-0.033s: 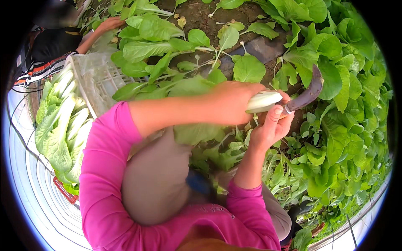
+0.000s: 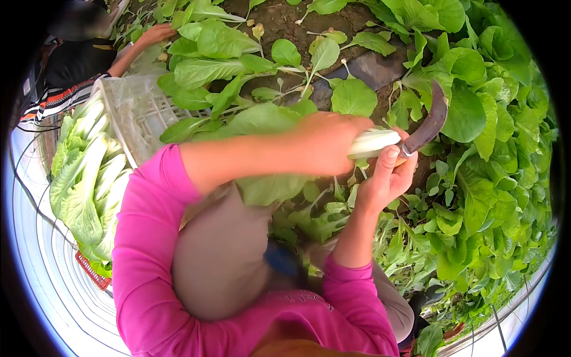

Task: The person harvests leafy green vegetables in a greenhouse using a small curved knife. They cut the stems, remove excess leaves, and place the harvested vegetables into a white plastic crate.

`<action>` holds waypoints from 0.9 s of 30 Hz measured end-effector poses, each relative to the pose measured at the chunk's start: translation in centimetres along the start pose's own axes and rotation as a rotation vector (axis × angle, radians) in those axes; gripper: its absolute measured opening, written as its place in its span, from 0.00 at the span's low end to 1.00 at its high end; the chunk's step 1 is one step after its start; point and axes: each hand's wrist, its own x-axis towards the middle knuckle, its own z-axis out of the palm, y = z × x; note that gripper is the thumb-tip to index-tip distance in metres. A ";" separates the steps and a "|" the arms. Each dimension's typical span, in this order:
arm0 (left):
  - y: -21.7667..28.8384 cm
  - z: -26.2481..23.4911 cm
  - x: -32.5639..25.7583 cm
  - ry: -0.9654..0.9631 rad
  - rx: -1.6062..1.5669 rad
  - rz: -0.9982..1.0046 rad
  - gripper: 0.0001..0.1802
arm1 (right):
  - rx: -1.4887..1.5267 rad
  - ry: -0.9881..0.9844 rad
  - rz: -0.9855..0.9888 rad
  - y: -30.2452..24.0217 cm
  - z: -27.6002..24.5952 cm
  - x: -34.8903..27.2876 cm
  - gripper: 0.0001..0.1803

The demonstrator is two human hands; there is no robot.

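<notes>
Left hand [image 2: 324, 143] closed around the pale white stalk end of a leafy green vegetable [image 2: 372, 143], held level above the planted bed, its broad green leaves hanging down and back under the forearm. Right hand [image 2: 386, 178] wrapped firmly around the handle of a curved dark knife [image 2: 431, 122], thumb up beside the cut end of the stalk, blade arching upward and away just right of the white base, touching or almost touching it; cannot tell which. Both forearms in bright pink sleeves [image 2: 148, 238], crossing over a bent knee in grey-brown cloth. Beneath and all around the hands, dense green leafy plants [image 2: 476, 178] rooted in dark soil [image 2: 285, 21]. Toward the left edge of the bed, a white plastic crate [image 2: 137, 119], with harvested pale-stalked greens [image 2: 83, 178] stacked beside it. At the upper left corner, another person's hand [image 2: 156, 33] reaching among the leaves.
</notes>
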 end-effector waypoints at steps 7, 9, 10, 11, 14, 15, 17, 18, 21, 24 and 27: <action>0.0 -3.9 0.4 -0.028 0.005 -0.125 0.24 | 0.380 -0.189 0.317 -0.2 -0.6 1.7 0.21; -1.3 -4.3 0.7 -0.020 -0.200 -0.126 0.23 | 0.352 -0.193 0.269 0.0 -0.1 2.2 0.20; -2.0 -4.6 0.8 -0.050 -0.223 -0.126 0.23 | 0.354 -0.218 0.267 -0.3 0.1 2.4 0.19; -2.3 -4.8 0.9 -0.083 -0.247 -0.122 0.23 | 0.272 -0.221 0.213 -0.4 0.5 2.5 0.19; -3.2 -5.0 1.4 -0.161 -0.353 -0.123 0.23 | 0.178 -0.238 0.220 -0.3 0.6 2.9 0.18; -3.6 -5.0 1.5 -0.175 -0.384 -0.124 0.23 | 0.158 -0.240 0.203 -0.4 0.8 3.0 0.18; -4.1 -4.9 1.7 -0.179 -0.435 -0.112 0.22 | 0.153 -0.252 0.165 -0.1 1.2 3.3 0.19; -4.4 -4.9 1.8 -0.182 -0.447 -0.102 0.22 | 0.150 -0.260 0.145 -0.1 1.3 3.4 0.19; -4.9 -4.9 1.9 -0.205 -0.473 -0.086 0.22 | 0.144 -0.240 0.252 -1.1 1.5 3.7 0.17; -4.4 -5.7 1.8 -0.218 -0.293 -0.148 0.23 | -0.139 -0.176 0.248 -1.4 0.9 4.1 0.15; -3.0 -7.9 1.6 -0.117 0.182 -0.315 0.22 | -0.249 -0.128 0.216 -1.4 0.0 4.9 0.15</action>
